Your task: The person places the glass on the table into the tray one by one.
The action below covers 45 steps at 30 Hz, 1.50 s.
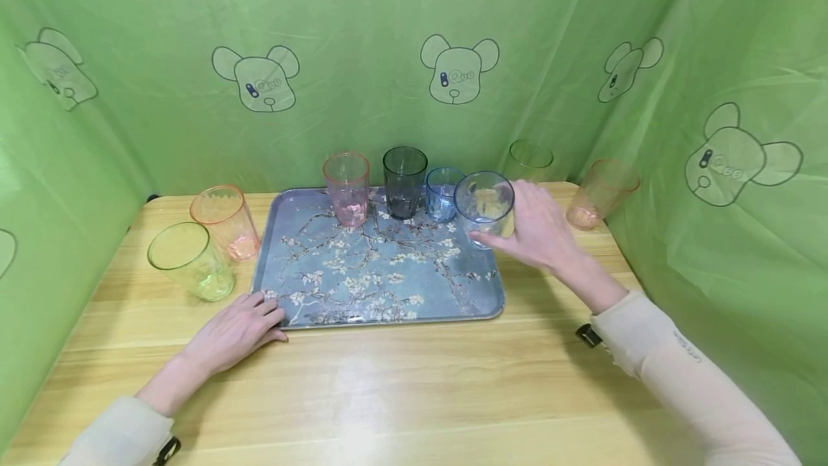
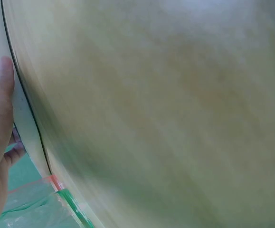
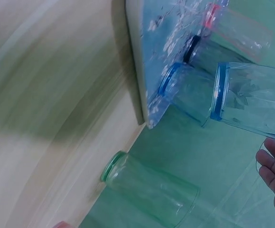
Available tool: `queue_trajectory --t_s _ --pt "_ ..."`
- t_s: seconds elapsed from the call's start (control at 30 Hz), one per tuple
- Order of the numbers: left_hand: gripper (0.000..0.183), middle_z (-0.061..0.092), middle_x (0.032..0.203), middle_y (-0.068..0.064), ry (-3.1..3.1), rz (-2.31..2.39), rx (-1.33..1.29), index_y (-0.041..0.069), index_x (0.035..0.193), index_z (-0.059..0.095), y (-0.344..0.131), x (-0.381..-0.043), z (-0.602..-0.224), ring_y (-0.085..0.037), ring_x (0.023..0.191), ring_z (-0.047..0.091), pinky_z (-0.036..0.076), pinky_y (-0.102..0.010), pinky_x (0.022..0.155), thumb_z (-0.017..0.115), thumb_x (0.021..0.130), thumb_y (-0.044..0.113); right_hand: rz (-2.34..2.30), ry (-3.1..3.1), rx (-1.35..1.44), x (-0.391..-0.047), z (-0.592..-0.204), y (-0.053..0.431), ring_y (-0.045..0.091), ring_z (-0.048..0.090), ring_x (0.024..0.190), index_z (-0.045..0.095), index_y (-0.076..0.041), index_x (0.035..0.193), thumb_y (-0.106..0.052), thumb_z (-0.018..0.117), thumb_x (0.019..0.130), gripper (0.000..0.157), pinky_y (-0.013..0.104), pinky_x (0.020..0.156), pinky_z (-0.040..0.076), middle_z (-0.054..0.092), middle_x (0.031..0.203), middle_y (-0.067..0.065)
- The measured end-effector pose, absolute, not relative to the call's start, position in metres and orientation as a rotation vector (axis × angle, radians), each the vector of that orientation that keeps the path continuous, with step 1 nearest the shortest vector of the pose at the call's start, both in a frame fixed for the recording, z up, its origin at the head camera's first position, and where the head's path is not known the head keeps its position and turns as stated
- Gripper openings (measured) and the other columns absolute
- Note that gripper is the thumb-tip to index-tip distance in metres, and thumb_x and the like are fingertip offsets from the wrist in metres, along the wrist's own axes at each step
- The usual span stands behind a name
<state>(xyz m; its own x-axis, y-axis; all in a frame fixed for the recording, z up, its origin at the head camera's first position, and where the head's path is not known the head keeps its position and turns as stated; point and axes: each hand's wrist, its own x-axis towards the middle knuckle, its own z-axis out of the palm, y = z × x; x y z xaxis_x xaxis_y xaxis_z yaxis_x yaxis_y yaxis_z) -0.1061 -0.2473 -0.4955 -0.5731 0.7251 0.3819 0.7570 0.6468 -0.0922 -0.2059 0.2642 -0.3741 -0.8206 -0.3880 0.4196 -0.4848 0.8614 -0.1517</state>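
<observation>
My right hand (image 1: 540, 225) holds a clear glass with a blue rim (image 1: 484, 201), its thumb across the lower front. The glass hangs over the tray's back right corner; in the right wrist view its thick blue base (image 3: 220, 92) is off the tray. On the blue blossom-patterned tray (image 1: 362, 272) a pink glass (image 1: 347, 189), a dark grey glass (image 1: 405, 182) and a shorter blue glass (image 1: 443, 193) stand in a row along the back. With fingers loosely spread, my left hand (image 1: 236, 329) rests on the tray's front left corner, thumb by the front edge.
An orange-rimmed glass (image 1: 226, 225) and a green glass (image 1: 194, 265) stand on the wooden table (image 1: 362, 387) left of the tray. Behind my right hand is another green glass (image 1: 530, 160), with a pinkish-orange glass (image 1: 598, 196) farther right. Green curtains (image 1: 362, 6) enclose the back and sides.
</observation>
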Motion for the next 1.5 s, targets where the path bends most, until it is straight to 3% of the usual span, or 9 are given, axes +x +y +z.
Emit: queue_trajectory --t_s 0.57,0.8,0.97,1.1,1.33,1.5 --pt "0.029 0.057 0.083 0.005 -2.481 -0.111 -1.17 0.019 0.086 0.057 -0.247 -0.106 -0.496 -0.018 0.08 0.05 0.046 -0.037 0.075 0.076 0.087 0.041 0.638 -2.674 0.6 -0.196 -0.386 0.231 0.042 0.059 0.126 0.05 0.002 0.144 -0.058 0.086 0.077 0.097 0.063 0.111 0.046 0.063 0.134 0.022" --pt "0.03 0.058 0.084 0.004 -2.491 -0.1 -1.167 0.018 0.087 0.057 -0.247 -0.106 -0.495 -0.019 0.081 0.051 0.046 -0.035 0.075 0.076 0.086 0.042 0.721 -2.712 0.584 -0.193 -0.396 0.215 0.042 0.059 0.125 0.047 0.003 0.147 -0.061 0.085 0.078 0.101 0.062 0.11 0.047 0.061 0.137 0.023" --pt "0.029 0.058 0.084 0.004 -2.488 -0.101 -1.171 0.018 0.087 0.057 -0.248 -0.107 -0.496 -0.019 0.081 0.051 0.046 -0.036 0.075 0.075 0.087 0.042 0.807 -2.757 0.571 -0.188 -0.405 0.203 0.045 0.052 0.139 0.04 0.004 0.153 -0.064 0.082 0.08 0.108 0.065 0.119 0.039 0.055 0.149 0.026" --pt "0.03 0.059 0.084 0.003 -2.483 -0.107 -1.173 0.018 0.087 0.058 -0.247 -0.107 -0.496 -0.019 0.081 0.051 0.046 -0.036 0.075 0.075 0.087 0.042 0.833 -2.761 0.619 -0.186 -0.412 0.192 0.043 0.054 0.137 0.042 0.003 0.152 -0.069 0.079 0.081 0.108 0.063 0.118 0.042 0.057 0.146 0.024" --pt "0.029 0.058 0.084 0.005 -2.476 -0.11 -1.174 0.019 0.087 0.058 -0.247 -0.106 -0.496 -0.018 0.08 0.05 0.046 -0.035 0.075 0.075 0.087 0.042 0.797 -2.772 0.693 -0.184 -0.417 0.171 0.045 0.049 0.145 0.042 0.002 0.151 -0.099 0.05 0.076 0.127 0.062 0.123 0.036 0.05 0.154 0.028" --pt "0.028 0.059 0.084 0.005 -2.481 -0.114 -1.173 0.019 0.088 0.058 -0.246 -0.105 -0.495 -0.018 0.081 0.05 0.046 -0.035 0.075 0.074 0.087 0.041 0.799 -2.81 0.7 -0.183 -0.418 0.155 0.046 0.047 0.147 0.042 0.002 0.152 -0.107 0.034 0.07 0.138 0.061 0.124 0.036 0.047 0.158 0.029"
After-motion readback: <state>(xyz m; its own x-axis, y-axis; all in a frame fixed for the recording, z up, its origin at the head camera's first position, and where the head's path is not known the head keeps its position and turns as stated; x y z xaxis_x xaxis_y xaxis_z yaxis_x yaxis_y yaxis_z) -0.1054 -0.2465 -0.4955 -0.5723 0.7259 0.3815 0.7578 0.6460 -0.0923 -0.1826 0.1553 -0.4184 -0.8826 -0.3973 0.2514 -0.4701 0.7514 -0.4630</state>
